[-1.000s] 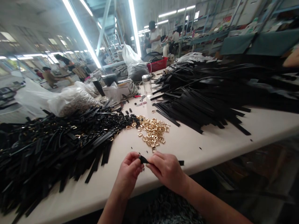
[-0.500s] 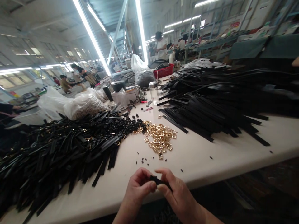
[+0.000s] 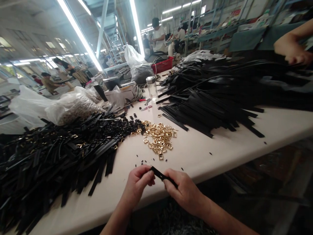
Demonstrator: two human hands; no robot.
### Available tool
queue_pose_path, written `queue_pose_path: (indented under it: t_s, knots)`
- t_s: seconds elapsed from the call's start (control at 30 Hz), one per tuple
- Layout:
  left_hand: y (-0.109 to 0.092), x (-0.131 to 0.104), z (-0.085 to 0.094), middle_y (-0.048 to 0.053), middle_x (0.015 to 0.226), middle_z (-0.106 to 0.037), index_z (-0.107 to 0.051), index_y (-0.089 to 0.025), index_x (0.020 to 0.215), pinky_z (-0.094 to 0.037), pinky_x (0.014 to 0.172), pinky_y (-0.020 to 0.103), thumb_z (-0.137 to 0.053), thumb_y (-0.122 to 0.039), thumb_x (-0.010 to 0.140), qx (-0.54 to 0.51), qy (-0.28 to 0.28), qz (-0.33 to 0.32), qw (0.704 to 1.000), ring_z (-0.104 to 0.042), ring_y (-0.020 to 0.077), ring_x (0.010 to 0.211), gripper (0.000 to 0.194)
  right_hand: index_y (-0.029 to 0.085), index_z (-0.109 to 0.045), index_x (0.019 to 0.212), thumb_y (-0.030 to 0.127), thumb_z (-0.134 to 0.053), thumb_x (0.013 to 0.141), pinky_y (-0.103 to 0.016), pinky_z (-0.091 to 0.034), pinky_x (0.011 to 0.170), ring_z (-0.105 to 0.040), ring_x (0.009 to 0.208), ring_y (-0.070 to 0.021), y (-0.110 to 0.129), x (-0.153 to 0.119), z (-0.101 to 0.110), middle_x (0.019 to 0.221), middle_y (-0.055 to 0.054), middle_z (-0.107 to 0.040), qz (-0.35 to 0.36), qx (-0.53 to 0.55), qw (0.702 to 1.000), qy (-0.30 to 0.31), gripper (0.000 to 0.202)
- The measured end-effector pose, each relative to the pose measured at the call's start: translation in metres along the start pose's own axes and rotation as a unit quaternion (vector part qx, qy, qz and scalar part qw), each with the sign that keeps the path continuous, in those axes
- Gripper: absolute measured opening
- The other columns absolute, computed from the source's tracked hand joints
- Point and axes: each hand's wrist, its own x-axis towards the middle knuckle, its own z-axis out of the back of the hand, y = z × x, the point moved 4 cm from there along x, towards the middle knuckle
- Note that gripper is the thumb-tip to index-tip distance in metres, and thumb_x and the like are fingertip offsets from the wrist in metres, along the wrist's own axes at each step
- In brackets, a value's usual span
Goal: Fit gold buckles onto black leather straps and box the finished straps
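Between my two hands, over the table's front edge, stretches a short black strap (image 3: 157, 173) with a small slot in it. My left hand (image 3: 140, 182) pinches its far end between thumb and fingers. The fingers of my right hand (image 3: 181, 187) are wrapped round the other end. Just beyond my hands, small black bits lie scattered on the pale tabletop (image 3: 193, 153). Farther back is a pile of gold buckles (image 3: 161, 137), with small black loops (image 3: 133, 125) at its left.
Black straps with buckles (image 3: 73, 153) heap at left; long plain straps (image 3: 202, 107) spread at right. Behind stand a glass jar (image 3: 152, 89), a red basket (image 3: 162, 64) and plastic bags (image 3: 73, 106). Another person's hand (image 3: 297, 55) reaches in at upper right.
The view has shifted, so the table things sit farther left and higher. My hands are farther apart, showing more of the strap. The other person's arm has come into view.
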Motion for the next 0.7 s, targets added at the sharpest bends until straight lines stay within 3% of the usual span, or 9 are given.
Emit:
queue_pose_path:
  t_s: [0.13,0.23,0.33,0.47,0.7]
  knots:
    - [0.003,0.025,0.011,0.002,0.061,-0.064,-0.07,-0.017,0.073,-0.047,0.058,0.025,-0.069,-0.042,0.08,0.04,0.019,0.001,0.999,-0.058,0.0149,0.058,0.026,0.02,-0.055,0.076,0.02,-0.045,0.09,-0.027,-0.04,0.062,-0.055,0.066,-0.0145,-0.011,0.001,0.01,0.068,0.001,-0.058,-0.028,-0.002,0.999,-0.02,0.017]
    - [0.004,0.057,0.033,0.002,0.067,-0.065,-0.069,-0.018,0.077,-0.047,0.057,0.026,-0.067,-0.039,0.081,0.137,-0.049,-0.054,0.988,-0.06,0.0156,0.06,0.021,0.02,-0.053,0.073,0.023,-0.045,0.091,-0.026,-0.04,0.058,-0.052,0.059,-0.0133,-0.026,0.003,0.013,0.062,0.003,-0.053,-0.068,0.043,0.996,-0.035,0.02]
    - [0.002,0.093,0.051,0.004,0.088,-0.07,-0.071,-0.021,0.087,-0.049,0.065,0.028,-0.067,-0.033,0.082,0.307,-0.113,-0.145,0.934,-0.064,0.0167,0.068,0.014,0.02,-0.052,0.072,0.028,-0.046,0.093,-0.025,-0.039,0.052,-0.048,0.051,-0.0115,-0.037,0.004,0.012,0.056,0.005,-0.048,-0.107,0.101,0.988,-0.035,0.023]
    - [0.002,0.128,0.052,0.006,0.098,-0.071,-0.074,-0.022,0.094,-0.049,0.075,0.032,-0.066,-0.027,0.085,0.486,-0.08,-0.201,0.847,-0.066,0.0211,0.082,0.013,0.02,-0.052,0.072,0.027,-0.047,0.092,-0.024,-0.038,0.051,-0.048,0.05,-0.0112,-0.036,0.003,0.012,0.055,0.005,-0.049,-0.103,0.103,0.988,-0.039,0.022]
    - [-0.001,0.141,0.046,0.01,0.092,-0.072,-0.075,-0.019,0.092,-0.046,0.074,0.03,-0.054,-0.028,0.094,0.632,-0.041,-0.198,0.749,-0.065,0.0216,0.079,0.022,0.019,-0.053,0.072,0.026,-0.048,0.091,-0.024,-0.039,0.055,-0.049,0.054,-0.0116,-0.034,0.004,0.012,0.057,0.004,-0.052,-0.091,0.08,0.992,-0.038,0.021]
